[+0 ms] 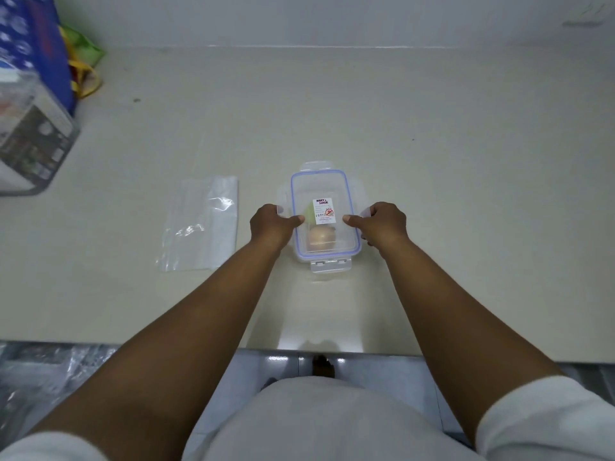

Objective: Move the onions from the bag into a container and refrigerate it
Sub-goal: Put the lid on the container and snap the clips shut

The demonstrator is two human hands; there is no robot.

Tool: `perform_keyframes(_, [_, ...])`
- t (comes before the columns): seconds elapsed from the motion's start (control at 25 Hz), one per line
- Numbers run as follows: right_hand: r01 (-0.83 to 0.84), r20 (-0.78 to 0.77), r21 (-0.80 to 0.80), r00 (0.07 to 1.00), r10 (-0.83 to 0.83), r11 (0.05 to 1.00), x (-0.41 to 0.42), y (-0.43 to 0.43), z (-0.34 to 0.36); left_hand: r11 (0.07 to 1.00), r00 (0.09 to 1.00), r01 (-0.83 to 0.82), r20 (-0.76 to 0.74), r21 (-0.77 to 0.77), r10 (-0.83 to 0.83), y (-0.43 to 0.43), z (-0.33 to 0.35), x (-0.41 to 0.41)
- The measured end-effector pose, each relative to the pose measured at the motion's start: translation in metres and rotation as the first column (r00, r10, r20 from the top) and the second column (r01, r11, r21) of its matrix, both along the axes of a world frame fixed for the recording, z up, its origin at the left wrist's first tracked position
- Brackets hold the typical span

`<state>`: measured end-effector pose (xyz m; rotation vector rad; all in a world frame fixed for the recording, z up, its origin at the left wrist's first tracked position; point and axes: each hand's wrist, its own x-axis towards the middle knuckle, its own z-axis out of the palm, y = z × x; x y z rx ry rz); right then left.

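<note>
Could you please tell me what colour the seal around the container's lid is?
The seal is blue, on the clear lid; the head view shows it.

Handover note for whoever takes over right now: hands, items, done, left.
Left hand: at the container's left side flap, thumb on the lid.
Right hand: same on the right side flap.
Container: on the counter, lid on, one onion visible inside at the near end.
Bag: lies flat and looks empty, on the counter left of the container.
Done: onion is in, lid placed.
Left: near and far end flaps stick out unlatched; whether the side flaps are latched cannot be told. Latch, then refrigerate.
</note>
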<state>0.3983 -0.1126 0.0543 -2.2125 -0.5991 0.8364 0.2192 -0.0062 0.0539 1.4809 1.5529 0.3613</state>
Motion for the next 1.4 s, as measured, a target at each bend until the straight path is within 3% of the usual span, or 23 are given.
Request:
perform_keyframes(0.2, [0.023, 0.01, -0.024, 1.0, -0.023, 0.999, -0.003, 0.011, -0.006, 1.0, 0.999, -0.024, 0.023, -0.001, 0.024, -0.001, -0.015, 0.001])
perform_keyframes(0.88, [0.055, -0.025, -0.032, 0.998, -0.056, 0.998, -0.007, 0.005, -0.02, 0.976, 0.98, -0.049, 0.18, -0.211, 0.088, 0.01, -0.021, 0.002])
perform_keyframes(1.04, [0.065, -0.049, 0.002, 0.997, -0.065, 0.998, -0.008, 0.003, -0.02, 0.986, 0.993, -0.005, 0.117, -0.164, 0.024, 0.014, -0.022, 0.003])
perform_keyframes(1.2, [0.004, 0.025, 0.023, 1.0, -0.004, 1.0, -0.007, 0.003, -0.017, 0.988, 0.996, -0.003, 0.092, -0.156, 0.017, 0.016, -0.024, 0.003])
perform_keyframes(1.28, [-0.057, 0.149, -0.024, 0.987, 0.06, 0.998, -0.006, 0.005, -0.015, 0.998, 0.999, 0.034, 0.001, -0.047, -0.034, 0.016, -0.022, 0.004])
perform_keyframes(1.4, [-0.133, 0.36, -0.168, 0.914, 0.187, 0.977, -0.007, 0.01, -0.009, 0.954, 0.958, 0.194, -0.252, 0.229, -0.135, 0.016, -0.018, 0.007])
